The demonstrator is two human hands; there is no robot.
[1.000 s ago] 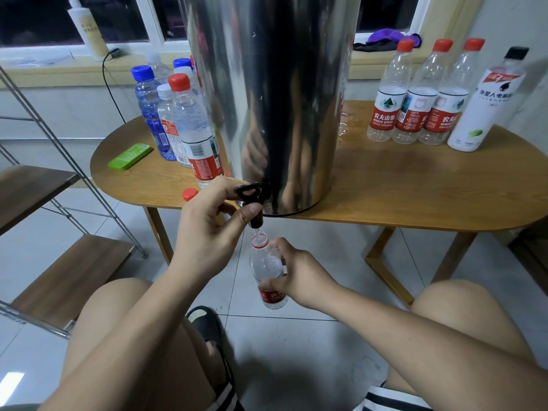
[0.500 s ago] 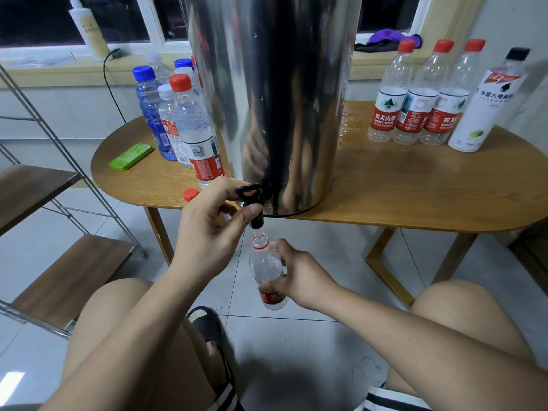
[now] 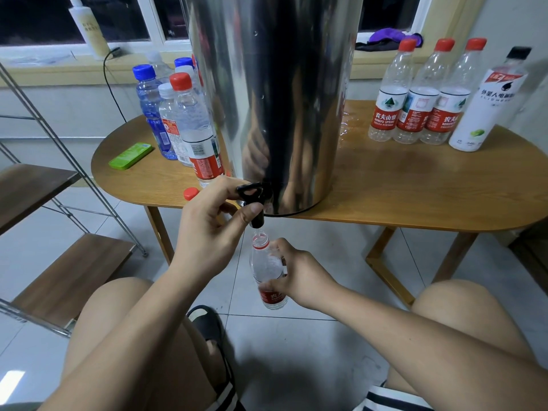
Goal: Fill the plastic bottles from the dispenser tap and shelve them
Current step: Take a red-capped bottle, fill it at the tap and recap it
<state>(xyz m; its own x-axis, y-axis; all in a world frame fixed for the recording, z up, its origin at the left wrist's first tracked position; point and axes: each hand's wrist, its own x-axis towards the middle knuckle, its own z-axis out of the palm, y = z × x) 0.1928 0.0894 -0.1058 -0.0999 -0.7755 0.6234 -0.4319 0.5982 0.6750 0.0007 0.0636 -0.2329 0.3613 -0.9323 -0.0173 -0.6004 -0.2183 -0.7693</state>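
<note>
The black tap (image 3: 254, 200) is gripped by the fingers (image 3: 226, 185) of the left hand (image 3: 212, 223). Its lever is caught under the curled index finger, and the thumb is pressed against the spout below. Just under the spout, the open mouth of a clear, red-labelled bottle (image 3: 267, 269) is held upright. Its body is clasped by the right hand (image 3: 302, 277), with the fingers (image 3: 278, 247) curled round the far side and the thumb laid at the label's upper edge. The bottle is held in the air, in front of the table edge and above the tiled floor.

Directly behind the left fingers, the steel dispenser (image 3: 275, 99) is stood at the front edge of the wooden table (image 3: 400, 188), with the tap overhanging that edge. Just left of the left knuckles, a loose red cap (image 3: 190, 193) is seen on the tabletop. Beyond it, a cluster of capped bottles (image 3: 192, 123) is grouped beside the dispenser, and farther left a flat green object (image 3: 130, 155) is laid. Well to the right of the right hand, past the dispenser, three red-capped bottles (image 3: 419, 93) are lined up close together, with a white black-capped bottle (image 3: 486, 102) beside them. Far to the left of both hands, a metal-framed shelf rack (image 3: 68, 277) with wooden boards is stood on the floor.
</note>
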